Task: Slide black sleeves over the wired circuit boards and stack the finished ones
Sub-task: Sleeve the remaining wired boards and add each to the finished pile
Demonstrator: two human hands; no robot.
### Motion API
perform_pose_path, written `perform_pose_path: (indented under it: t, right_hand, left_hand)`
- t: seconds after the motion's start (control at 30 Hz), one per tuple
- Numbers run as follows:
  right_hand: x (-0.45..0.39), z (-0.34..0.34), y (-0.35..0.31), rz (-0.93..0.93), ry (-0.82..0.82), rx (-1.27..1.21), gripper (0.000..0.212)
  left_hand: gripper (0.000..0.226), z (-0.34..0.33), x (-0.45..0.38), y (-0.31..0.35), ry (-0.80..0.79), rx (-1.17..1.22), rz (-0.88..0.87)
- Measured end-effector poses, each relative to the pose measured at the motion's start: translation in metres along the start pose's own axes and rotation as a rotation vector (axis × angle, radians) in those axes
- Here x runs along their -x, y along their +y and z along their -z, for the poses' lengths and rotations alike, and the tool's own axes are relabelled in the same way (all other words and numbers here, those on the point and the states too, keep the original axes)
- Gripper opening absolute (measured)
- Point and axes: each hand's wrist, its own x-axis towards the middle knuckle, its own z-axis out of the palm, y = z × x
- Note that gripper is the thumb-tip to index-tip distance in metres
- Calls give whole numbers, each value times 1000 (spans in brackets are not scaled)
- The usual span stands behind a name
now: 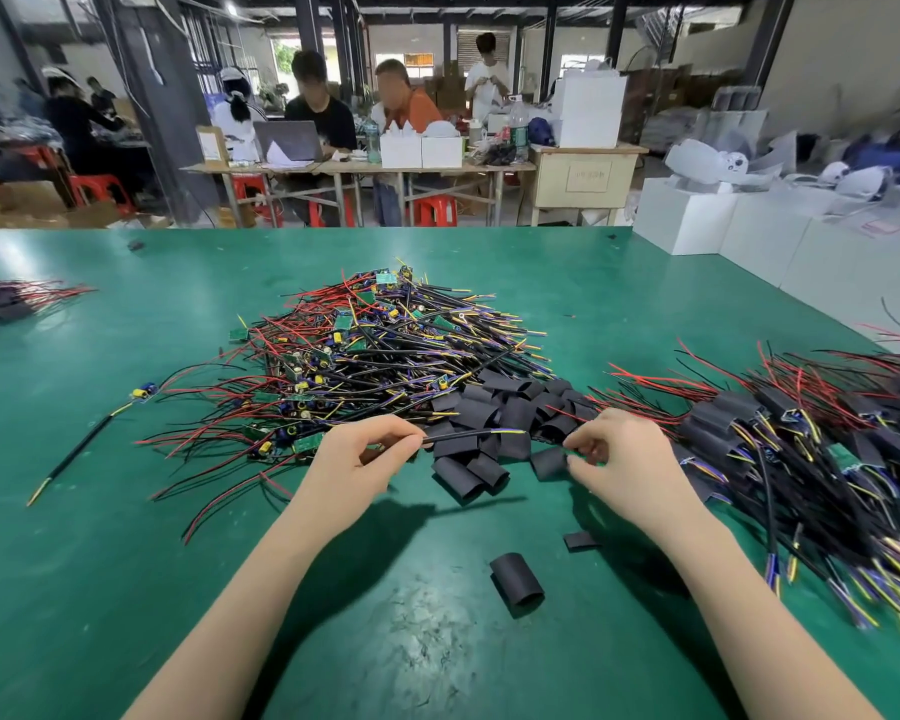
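Left hand [357, 449] pinches cable [468, 435]; right hand [627, 449] pinches sleeve [549, 462]. Best: open sleeve mouth, thread wires first.

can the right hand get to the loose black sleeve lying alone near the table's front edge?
Probably yes. The lone sleeve lies on bare green table with nothing around it, just below the right hand, which is busy pinching another sleeve.

Left hand [357, 452] pinches a black cable [471, 434]; right hand [627, 454] pinches a sleeve [549, 462].

Two hands [365, 452], three wired heaps [385, 350], loose sleeves [516, 583] (too many to count).
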Motion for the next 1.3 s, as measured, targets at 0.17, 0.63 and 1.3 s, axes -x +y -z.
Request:
perform_pose_path:
  t: [0.17, 0.63, 1.3]
  right_hand:
    - [5, -3, -2, 36, -59, 89, 33]
    - [2, -3, -1, 190, -210, 124, 24]
    - [5, 5, -9, 207, -231, 237, 23]
  left_hand:
    - [22, 0, 0, -2, 19, -3, 21]
    - [17, 3, 0, -1, 51, -29, 45]
    - [21, 2, -1, -5, 29, 2, 98]
